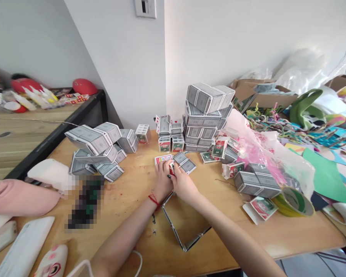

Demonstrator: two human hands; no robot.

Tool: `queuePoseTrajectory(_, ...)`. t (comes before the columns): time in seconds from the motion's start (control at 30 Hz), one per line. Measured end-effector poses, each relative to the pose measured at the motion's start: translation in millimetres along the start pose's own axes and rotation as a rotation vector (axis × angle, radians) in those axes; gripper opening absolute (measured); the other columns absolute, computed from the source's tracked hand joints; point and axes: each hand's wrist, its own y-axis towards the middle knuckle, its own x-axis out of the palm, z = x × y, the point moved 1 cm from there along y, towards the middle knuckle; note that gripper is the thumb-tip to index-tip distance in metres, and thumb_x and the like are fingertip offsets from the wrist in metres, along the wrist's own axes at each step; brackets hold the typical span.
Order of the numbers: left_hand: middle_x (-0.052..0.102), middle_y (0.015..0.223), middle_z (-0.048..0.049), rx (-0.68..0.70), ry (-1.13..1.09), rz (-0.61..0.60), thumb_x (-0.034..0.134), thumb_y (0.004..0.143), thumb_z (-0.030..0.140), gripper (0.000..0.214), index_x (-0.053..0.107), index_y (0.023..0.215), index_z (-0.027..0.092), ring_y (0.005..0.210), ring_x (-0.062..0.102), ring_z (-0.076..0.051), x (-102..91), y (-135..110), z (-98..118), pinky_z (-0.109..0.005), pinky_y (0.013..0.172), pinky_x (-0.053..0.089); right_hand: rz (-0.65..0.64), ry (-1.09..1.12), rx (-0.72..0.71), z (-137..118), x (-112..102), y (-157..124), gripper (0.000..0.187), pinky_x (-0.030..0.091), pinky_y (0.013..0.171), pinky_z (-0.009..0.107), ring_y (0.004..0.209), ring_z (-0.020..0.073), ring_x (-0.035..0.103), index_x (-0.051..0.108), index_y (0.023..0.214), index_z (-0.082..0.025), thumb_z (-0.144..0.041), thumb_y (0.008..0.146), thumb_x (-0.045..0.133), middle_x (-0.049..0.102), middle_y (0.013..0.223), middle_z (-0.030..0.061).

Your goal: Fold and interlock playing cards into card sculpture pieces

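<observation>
My left hand (162, 177) and my right hand (185, 185) meet over the middle of the table, fingers closed together round a small red, white and green playing card box (172, 166). Most of that box is hidden by the fingers. Just beyond them lie grey-backed playing cards (185, 162) and a white, red and yellow card (161, 158). Below my forearms stands an open angular frame of folded cards (173, 225), partly covered by my right arm. Behind, two card boxes (164, 144) stand side by side with loose cards in a heap on top.
Grey card blocks rise in a tall stack (203, 119) at the back and a looser pile (95, 148) at left. More card boxes (264, 209), yellow tape (295, 202) and a pink plastic bag (248, 138) lie at right. A pink case (23, 196) sits at left.
</observation>
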Motion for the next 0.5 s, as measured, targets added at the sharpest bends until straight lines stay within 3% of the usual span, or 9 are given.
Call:
queuePoseTrajectory(0.13, 0.04, 0.124, -0.0164, 0.144, 0.027, -0.201, 0.059, 0.071, 0.031, 0.075, 0.023, 0.134, 0.014, 0.118, 0.036, -0.028, -29.5, 4, 5, -0.045, 0.097, 0.032, 0.08, 0.176, 0.014, 22, -21, 8, 0.032, 0.045, 0.073, 0.029, 0.086, 0.0207, 0.061, 0.055, 0.112, -0.016, -0.02, 0.085, 0.037, 0.065, 0.095, 0.0112)
queuePoseTrajectory(0.23, 0.045, 0.125, -0.0118, 0.12, 0.192, -0.298, 0.053, 0.076, 0.041, 0.061, 0.035, 0.13, 0.02, 0.116, 0.042, -0.027, -74.3, -1, -8, -0.042, 0.095, 0.035, 0.12, 0.393, 0.101, 48, -38, 9, 0.031, 0.045, 0.056, 0.024, 0.063, 0.0162, 0.061, 0.058, 0.105, -0.018, -0.03, 0.085, 0.04, 0.065, 0.074, 0.0046)
queuePoseTrajectory(0.33, 0.057, 0.111, -0.013, -0.151, 0.489, -0.248, 0.037, 0.084, 0.042, 0.042, 0.05, 0.115, 0.016, 0.1, 0.054, -0.026, -126.9, -17, -36, -0.038, 0.085, 0.041, 0.145, 0.609, 0.158, 74, -51, 6, 0.039, 0.04, 0.042, 0.022, 0.045, 0.0118, 0.052, 0.058, 0.104, -0.015, -0.044, 0.08, 0.045, 0.058, 0.061, 0.0)
queuePoseTrajectory(0.43, 0.062, 0.083, -0.0151, -0.477, 0.772, -0.209, 0.032, 0.082, 0.049, 0.05, 0.058, 0.102, 0.011, 0.08, 0.059, -0.029, -168.6, -43, -66, -0.038, 0.07, 0.044, 0.294, 0.751, 0.194, 96, -62, 1, 0.045, 0.041, 0.041, 0.022, 0.043, 0.0108, 0.051, 0.057, 0.099, -0.014, -0.051, 0.074, 0.053, 0.054, 0.055, -0.0024)
queuePoseTrajectory(0.5, 0.06, 0.078, -0.0193, -0.634, 0.867, -0.177, 0.03, 0.076, 0.058, 0.061, 0.061, 0.089, 0.006, 0.078, 0.058, -0.034, -184.2, -62, -82, -0.041, 0.068, 0.043, 0.424, 0.818, 0.229, 107, -70, -1, 0.048, 0.042, 0.042, 0.022, 0.045, 0.0105, 0.052, 0.056, 0.098, -0.015, -0.053, 0.07, 0.057, 0.057, 0.062, -0.0008)
